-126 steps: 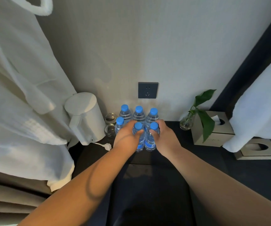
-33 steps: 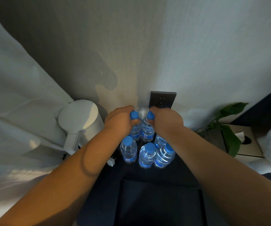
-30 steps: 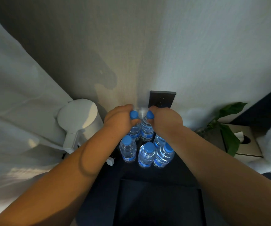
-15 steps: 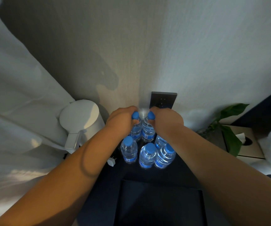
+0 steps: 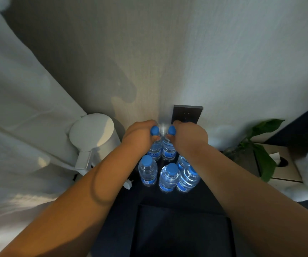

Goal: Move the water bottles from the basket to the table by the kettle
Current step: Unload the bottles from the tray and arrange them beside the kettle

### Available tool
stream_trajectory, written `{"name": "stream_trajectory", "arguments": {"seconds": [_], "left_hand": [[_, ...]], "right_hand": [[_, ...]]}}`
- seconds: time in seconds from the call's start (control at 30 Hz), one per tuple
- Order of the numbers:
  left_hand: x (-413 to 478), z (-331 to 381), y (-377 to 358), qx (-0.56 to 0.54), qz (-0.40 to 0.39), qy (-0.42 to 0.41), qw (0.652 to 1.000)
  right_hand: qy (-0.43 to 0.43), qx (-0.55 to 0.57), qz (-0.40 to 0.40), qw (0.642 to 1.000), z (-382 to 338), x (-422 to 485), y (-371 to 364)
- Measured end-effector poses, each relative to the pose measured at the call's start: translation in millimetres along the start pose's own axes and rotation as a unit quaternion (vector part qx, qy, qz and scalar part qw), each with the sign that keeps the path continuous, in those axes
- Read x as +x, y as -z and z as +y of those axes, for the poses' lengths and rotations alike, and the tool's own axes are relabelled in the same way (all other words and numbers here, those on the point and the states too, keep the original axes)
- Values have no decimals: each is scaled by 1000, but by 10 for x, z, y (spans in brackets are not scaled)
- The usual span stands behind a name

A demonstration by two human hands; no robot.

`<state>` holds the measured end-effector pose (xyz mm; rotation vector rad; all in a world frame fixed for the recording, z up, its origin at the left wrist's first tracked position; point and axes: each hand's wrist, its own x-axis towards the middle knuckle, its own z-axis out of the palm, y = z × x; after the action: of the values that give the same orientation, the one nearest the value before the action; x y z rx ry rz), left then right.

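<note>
Several clear water bottles with blue caps stand on the dark table (image 5: 149,197) to the right of the white kettle (image 5: 94,134). My left hand (image 5: 138,138) is shut around the neck of a back-row bottle (image 5: 156,151). My right hand (image 5: 188,138) grips the neck of the bottle beside it (image 5: 169,152). Three bottles stand in front: one at the left (image 5: 147,171), one in the middle (image 5: 169,178), one at the right (image 5: 188,179). Another bottle (image 5: 182,161) is partly hidden under my right wrist. No basket is in view.
A dark wall socket (image 5: 186,114) sits behind my hands. A white plug (image 5: 128,184) lies near the kettle's base. White cloth (image 5: 19,127) hangs at the left. A green plant (image 5: 260,145) and a tissue box (image 5: 279,167) stand at the right. A dark panel (image 5: 179,230) lies nearest to me.
Since about four seconds ago my hands moved from front-row bottles to the two back-row bottles, and the view came closer. Over the last second nothing visibly moved.
</note>
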<state>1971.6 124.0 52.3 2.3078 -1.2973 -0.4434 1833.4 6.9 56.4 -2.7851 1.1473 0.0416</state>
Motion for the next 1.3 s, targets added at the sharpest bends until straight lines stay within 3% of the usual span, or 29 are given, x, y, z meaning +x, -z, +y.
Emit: {"name": "stream_trajectory", "arguments": {"seconds": [0.17,0.4,0.73,1.0,1.3], "left_hand": [[8,21,25,-2,-8,6,1000],[-17,30,38,-7,-6,-2,1000],[12,46,50,-12,-19,8,1000],[-24,1,26,-37,-7,8,999],[-16,17,-1,-54,3,8,998]], "right_hand": [[-5,6,6,1000,26,-9,-16],[100,7,1,995,161,-13,-13],[13,22,4,1000,42,91,-14],[76,61,-5,995,113,18,34],[33,47,2,998,81,66,-2]]}}
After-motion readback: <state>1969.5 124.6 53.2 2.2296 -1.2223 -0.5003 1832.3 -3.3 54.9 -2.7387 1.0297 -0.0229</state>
